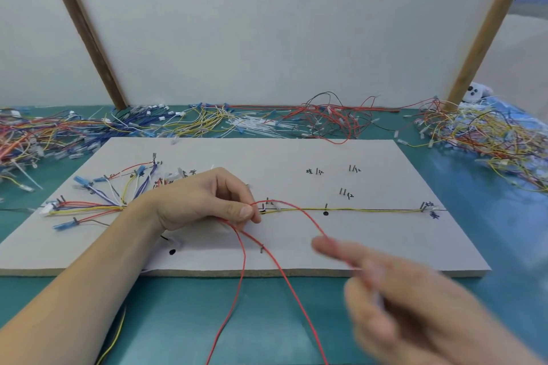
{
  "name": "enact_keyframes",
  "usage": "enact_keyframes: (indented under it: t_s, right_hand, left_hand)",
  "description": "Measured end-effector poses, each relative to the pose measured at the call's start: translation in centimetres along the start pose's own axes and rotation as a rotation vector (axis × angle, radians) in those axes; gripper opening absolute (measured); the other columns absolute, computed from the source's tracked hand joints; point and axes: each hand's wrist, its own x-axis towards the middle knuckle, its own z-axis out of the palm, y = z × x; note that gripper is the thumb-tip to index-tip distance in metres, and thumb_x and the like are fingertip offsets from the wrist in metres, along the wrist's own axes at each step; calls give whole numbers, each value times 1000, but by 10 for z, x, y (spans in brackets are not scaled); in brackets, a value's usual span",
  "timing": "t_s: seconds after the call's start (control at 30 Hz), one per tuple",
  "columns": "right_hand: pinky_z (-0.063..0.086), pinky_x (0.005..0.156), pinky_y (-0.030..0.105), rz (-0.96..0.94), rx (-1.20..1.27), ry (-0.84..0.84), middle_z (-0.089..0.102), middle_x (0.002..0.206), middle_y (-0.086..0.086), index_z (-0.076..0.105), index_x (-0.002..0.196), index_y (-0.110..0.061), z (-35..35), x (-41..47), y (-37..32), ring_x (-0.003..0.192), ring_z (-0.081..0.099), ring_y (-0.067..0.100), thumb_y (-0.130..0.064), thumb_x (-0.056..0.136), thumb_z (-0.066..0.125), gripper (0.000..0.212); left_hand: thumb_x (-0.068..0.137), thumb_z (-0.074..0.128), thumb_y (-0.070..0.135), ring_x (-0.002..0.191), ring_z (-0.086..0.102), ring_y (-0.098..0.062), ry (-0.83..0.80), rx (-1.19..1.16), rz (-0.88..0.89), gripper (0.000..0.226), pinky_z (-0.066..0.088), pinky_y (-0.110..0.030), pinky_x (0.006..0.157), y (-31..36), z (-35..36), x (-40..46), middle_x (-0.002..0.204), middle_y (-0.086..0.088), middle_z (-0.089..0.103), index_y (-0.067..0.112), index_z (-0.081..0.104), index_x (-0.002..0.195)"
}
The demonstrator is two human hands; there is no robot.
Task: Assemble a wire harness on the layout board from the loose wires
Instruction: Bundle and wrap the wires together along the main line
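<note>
Head view, the only one I have: my left hand (207, 201) pinches a red wire (284, 275) between thumb and forefinger, just above the middle of the layout board (385, 246), so the strand stays anchored where it should join the yellow wire (355, 210) that runs along the drawn line between the pegs. From that pinch the red wire loops up and right, then slopes down toward my right hand (415, 311); two red strands also trail off the near edge of the board toward me. My right hand is blurred, forefinger stretched forward; whether it grips the wire I cannot tell. Finished branches (98, 201) fan out at the board's left end, kept clear of my work. Loose wires (489, 133) lie heaped behind the board, within reach, I judge.
</note>
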Motion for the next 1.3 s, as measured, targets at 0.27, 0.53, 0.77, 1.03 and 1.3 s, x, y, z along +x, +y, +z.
enact_keyframes:
  t_s: [0.27, 0.53, 0.77, 1.03, 1.3]
  right_hand:
    - [25, 43, 11, -184, -524, 739, 36, 61, -1, 72, 125, -13, -41, -26, -78, 49, 25, 11, -38, 72, 80, 59]
    - [43, 64, 19, -66, -1221, 973, 75, 69, -1, 81, 84, -38, -56, -9, -87, 53, 59, 7, -57, 67, 74, 27]
    - [14, 43, 20, 158, -1041, 975, 28, 46, -7, 83, 86, -29, -83, -5, -91, 43, 15, 16, -57, 71, 75, 33]
    - [37, 61, 23, 265, -1253, 976, 75, 79, 10, 81, 71, -29, -112, 14, -95, 63, 62, 22, -40, 86, 75, 20]
    - [31, 50, 24, 272, -1361, 1058, 49, 51, -4, 75, 71, -11, -110, 22, -97, 46, 34, 12, -32, 85, 72, 25]
  left_hand:
    - [89, 76, 18, 84, 68, -8, 61, 102, -48, 16, 51, -17, 73, -1, 4, 3, 97, -7, 80, 19, 83, 103]
    - [86, 80, 3, 87, 70, -11, 157, 95, -6, 20, 53, -17, 75, -3, 8, 8, 97, -10, 80, 17, 83, 101]
    - [77, 86, 5, 77, 69, -12, 288, 165, 25, 25, 53, -18, 69, -4, 11, 11, 88, -6, 79, 23, 83, 94]
    - [79, 86, 3, 61, 59, -5, 451, 514, 124, 28, 47, -15, 61, -4, 30, 20, 83, 10, 78, 28, 82, 89]
    - [90, 80, 17, 80, 63, -10, 425, 770, 244, 16, 38, -7, 67, 17, 54, 40, 88, 18, 71, 32, 80, 97]
